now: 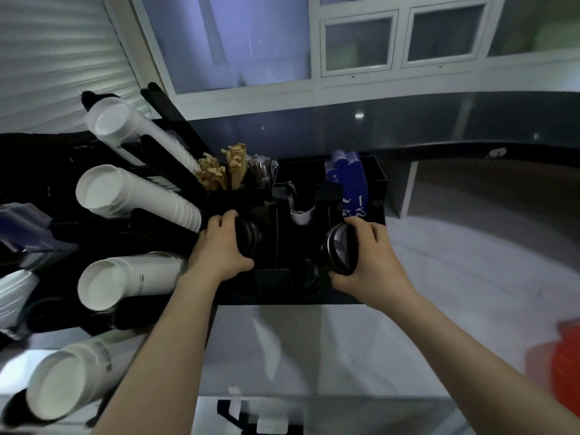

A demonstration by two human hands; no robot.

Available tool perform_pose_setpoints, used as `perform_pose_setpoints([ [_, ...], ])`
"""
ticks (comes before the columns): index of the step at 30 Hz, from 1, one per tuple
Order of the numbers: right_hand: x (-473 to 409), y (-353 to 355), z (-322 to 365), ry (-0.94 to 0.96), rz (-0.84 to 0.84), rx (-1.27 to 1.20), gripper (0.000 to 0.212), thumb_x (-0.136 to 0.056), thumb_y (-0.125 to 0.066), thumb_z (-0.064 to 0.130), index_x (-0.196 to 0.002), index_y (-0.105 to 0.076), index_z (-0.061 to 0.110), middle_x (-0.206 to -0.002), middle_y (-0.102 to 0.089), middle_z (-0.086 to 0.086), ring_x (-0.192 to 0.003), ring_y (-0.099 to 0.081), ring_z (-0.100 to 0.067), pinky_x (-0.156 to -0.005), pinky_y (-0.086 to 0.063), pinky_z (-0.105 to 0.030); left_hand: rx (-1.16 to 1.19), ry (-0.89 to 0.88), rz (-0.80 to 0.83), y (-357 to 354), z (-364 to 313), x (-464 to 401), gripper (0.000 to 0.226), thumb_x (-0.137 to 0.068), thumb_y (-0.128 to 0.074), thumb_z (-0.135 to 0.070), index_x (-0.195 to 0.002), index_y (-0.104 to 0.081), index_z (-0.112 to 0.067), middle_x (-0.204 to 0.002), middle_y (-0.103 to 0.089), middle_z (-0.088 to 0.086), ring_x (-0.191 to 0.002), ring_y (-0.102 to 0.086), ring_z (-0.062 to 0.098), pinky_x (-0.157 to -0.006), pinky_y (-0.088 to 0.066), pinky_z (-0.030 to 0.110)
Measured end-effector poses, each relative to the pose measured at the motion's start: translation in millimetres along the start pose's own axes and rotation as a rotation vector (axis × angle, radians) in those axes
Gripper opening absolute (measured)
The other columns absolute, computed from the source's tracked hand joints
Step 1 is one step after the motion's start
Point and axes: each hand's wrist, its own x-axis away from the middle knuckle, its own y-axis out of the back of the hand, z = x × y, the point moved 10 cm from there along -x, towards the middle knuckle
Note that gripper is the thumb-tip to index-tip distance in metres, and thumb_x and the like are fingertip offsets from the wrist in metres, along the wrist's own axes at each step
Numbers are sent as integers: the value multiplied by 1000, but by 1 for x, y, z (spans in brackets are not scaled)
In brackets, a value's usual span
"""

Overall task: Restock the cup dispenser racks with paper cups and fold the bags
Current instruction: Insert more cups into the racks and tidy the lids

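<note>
While both hands are working inside the black organizer tray (361, 293), the risks are sitting close by. Head view only.

Left hand (219, 246) is curling its grip round a stack of black lids (251, 237) in the tray's left compartment. Right hand (367, 249) is gripping a second stack of black lids (337, 252), tilted so its round face is showing, at the tray's right side.

Paper cups are lying in the dispenser racks (175, 120) to the left: four white cup stacks, top (110, 124), second (100, 189), third (103, 284) and nearest (59, 384), all with their open rims pointing toward the camera.

Likely trouble, as a judgement:
- The left forearm is passing just beside the third cup stack; a careless pull back could be nudging it out of its rack.
- The right lid stack is being held by its rim; loose lids could be slipping off and scattering.
- The narrow compartments may be catching a tilted stack.
- No bags clearly identifiable; folding looks not yet begun.

Surface and room:
- Tray is resting on a pale glossy worktop (314, 350), reflecting light.
- Wooden stirrers (219, 171) and blue sleeves (348, 180) are standing in the tray's rear slots.
- A dark counter ledge (439, 120) is running behind, with white-framed cabinet doors (357, 45) above.
- A corrugated shutter (56, 58) is filling the upper left.
- Something red (565, 365), blurred, is sitting at the right edge; cannot tell what.
- Lighting is dim and bluish.
</note>
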Motion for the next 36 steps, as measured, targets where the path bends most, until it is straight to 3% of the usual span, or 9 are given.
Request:
perform_pose_setpoints([
  [3, 9, 4, 11, 14, -30, -45, 94, -61, -81, 33, -139, -27, 34, -135, -28, 5, -120, -42, -17, -98, -43, -33, 108, -44, -113, 27, -20, 35, 98, -62, -79, -32, -142, -22, -26, -142, -30, 7, -123, -40, 34, -97, -42, 42],
  [9, 34, 13, 56, 153, 0, -177, 91, -62, -82, 30, -136, -30, 36, -130, -31, 8, -101, -33, 11, -78, -28, 7, 202, -149, -254, 81, -59, 122, 99, -64, -77, -37, -144, -19, -32, -143, -30, -2, -129, -36, 27, -104, -34, 39],
  [12, 51, 14, 89, 214, 34, -253, 89, -62, -83, 26, -133, -32, 38, -127, -33, 8, -105, -29, 26, -79, -21, 12, 300, -133, -343, 115, -48, 162, 97, -61, -77, -39, -139, -19, -38, -142, -30, -7, -127, -36, 16, -99, -36, 31],
  [14, 64, 8, 115, 251, 78, -299, 87, -62, -83, 28, -132, -32, 39, -129, -34, 8, -109, -27, 27, -80, -23, 10, 312, -122, -427, 138, -29, 188, 94, -60, -77, -39, -137, -23, -36, -138, -32, -9, -122, -35, 8, -94, -31, 24],
  [23, 123, -55, 256, 363, 197, -340, 88, -58, -75, 43, -133, -29, 45, -125, -36, 13, -112, -32, 19, -85, -29, 5, 346, 38, -574, 196, 128, 277, 93, -58, -79, -35, -137, -31, -35, -121, -34, -20, -112, -35, 0, -94, -30, 24],
  [25, 132, -84, 294, 385, 188, -338, 88, -60, -76, 42, -134, -29, 42, -125, -36, 11, -108, -33, 20, -85, -25, 7, 343, 61, -562, 202, 176, 291, 93, -59, -80, -33, -138, -32, -32, -123, -35, -15, -112, -35, 2, -95, -30, 25],
  [29, 140, -135, 352, 335, 85, -375, 83, -63, -78, 35, -133, -33, 38, -120, -38, 11, -105, -40, 5, -85, -30, -1, 308, 90, -516, 212, 272, 305, 92, -61, -83, -26, -139, -34, -27, -130, -41, -4, -109, -32, -1, -95, -29, 23],
  [32, 147, -169, 383, 314, 20, -396, 83, -63, -78, 32, -133, -35, 36, -123, -42, 8, -104, -41, 5, -85, -29, 4, 316, 69, -498, 218, 325, 305, 91, -60, -83, -23, -137, -36, -24, -127, -42, -1, -107, -33, 1, -96, -29, 21],
  [36, 150, -224, 395, 233, 81, -339, 85, -61, -78, 33, -133, -33, 42, -125, -38, 11, -105, -37, 14, -81, -24, 9, 339, 44, -423, 212, 367, 282, 91, -61, -82, -22, -139, -35, -20, -132, -39, 2, -109, -30, -1, -97, -25, 17],
])
